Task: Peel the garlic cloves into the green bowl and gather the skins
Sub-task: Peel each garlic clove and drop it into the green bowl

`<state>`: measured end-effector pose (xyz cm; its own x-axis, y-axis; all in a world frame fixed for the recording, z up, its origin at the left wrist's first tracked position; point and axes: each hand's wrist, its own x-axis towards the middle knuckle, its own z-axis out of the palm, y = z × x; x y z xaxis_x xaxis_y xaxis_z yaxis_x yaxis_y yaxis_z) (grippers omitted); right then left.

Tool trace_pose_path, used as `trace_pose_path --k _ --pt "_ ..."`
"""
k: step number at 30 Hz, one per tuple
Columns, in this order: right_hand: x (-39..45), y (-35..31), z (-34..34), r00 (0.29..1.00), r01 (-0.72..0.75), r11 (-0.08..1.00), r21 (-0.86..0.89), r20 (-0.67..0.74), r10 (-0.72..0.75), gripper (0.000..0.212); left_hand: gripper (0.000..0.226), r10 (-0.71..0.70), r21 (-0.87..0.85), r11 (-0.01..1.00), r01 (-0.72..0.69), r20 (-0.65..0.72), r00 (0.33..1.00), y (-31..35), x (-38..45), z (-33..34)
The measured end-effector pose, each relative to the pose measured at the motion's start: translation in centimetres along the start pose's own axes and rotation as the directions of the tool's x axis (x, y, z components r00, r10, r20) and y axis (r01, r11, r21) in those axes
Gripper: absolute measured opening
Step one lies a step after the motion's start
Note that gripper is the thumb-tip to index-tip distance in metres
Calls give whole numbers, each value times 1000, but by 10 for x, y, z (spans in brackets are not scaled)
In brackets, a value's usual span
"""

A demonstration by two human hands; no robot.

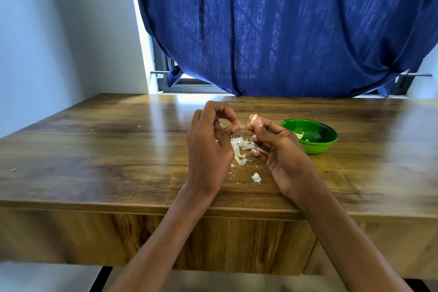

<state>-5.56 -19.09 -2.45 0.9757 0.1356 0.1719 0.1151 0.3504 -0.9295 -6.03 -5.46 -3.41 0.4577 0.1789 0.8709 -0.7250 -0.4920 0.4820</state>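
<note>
Item: small pale garlic clove (253, 119), held at the fingertips of the right hand (276, 147), thumb and forefinger curled round its lower end. Long axis stood near upright, the tip clear above the fingers; it looked largely bare of skin, though this was too small to settle.

Key relation: the round glossy green plastic bowl (310, 148) lay to the right of the clove and a little nearer the person, just beyond the right hand's knuckles. The right hand was by far the nearer; a short carry rightward and a release over the rim was judged to be what remained for this clove. Nothing stood between grip and bowl.

Left hand (211, 147): raised just beside the right, thumb and forefinger closed on what seemed a thin shred of white skin (242, 126), other fingers curled.

In the bowl: at least one peeled pale clove (299, 135).

Below the hands: a loose heap of white papery garlic skins (240, 149), with a stray larger flake (256, 177) nearer the table edge and crumbs spread leftward, not yet gathered.

Support: brown wood-grain table (106, 149).

Beyond: dark blue cloth curtain (284, 26) over a window.
</note>
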Motion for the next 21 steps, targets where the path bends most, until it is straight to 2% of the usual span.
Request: trace_pose_path --k 4,8,14,18,21 --pt "-1 -1 1 1000 6 1000 -14 -4 -6 11 36 -24 12 1000 24 16 1000 0 -1 -1" --pt "-2 -3 3 1000 10 1000 -4 -4 -10 10 35 -49 32 998 48 52 997 -4 -1 0" --pt "-2 -2 3 1000 20 999 -33 -22 -20 8 31 -206 -19 977 211 154 966 -6 -2 1" --pt "-2 -2 3 999 29 998 -47 -40 -31 12 25 -197 17 980 197 131 972 -7 -2 0" --pt "-2 -1 3 997 45 997 -57 -56 -48 11 30 -203 27 979 202 132 970 -8 -2 0"
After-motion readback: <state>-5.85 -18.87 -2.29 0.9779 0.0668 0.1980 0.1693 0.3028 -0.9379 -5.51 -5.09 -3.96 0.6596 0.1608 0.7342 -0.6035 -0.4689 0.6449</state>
